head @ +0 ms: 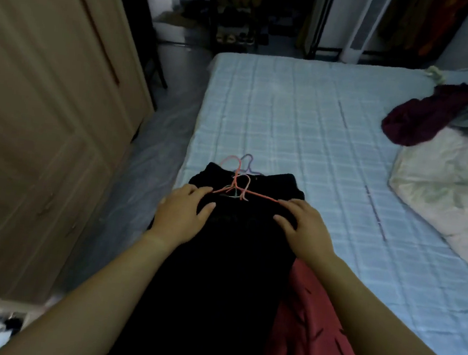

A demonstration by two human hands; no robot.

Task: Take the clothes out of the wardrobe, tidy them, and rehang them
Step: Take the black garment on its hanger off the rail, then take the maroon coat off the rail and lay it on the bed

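Observation:
A black garment (218, 262) lies on the near left corner of the bed (305, 121), on top of a stack of clothes. A pink wire hanger (238, 183) sits in its neck, with a purple hanger hook (247, 161) and others bunched beneath. My left hand (182, 215) rests on the garment's left shoulder, fingers curled over the cloth. On the right shoulder lies my right hand (302, 228), fingertips at the pink hanger's arm. A red garment with black marks (312, 330) shows under the black one on the right.
A wooden wardrobe door (47, 100) stands close on the left, with a narrow floor strip between it and the bed. A maroon and grey clothes heap (436, 112) and a cream quilt (451, 185) lie at the bed's right. Shoe rack (238, 18) and hanging clothes stand beyond.

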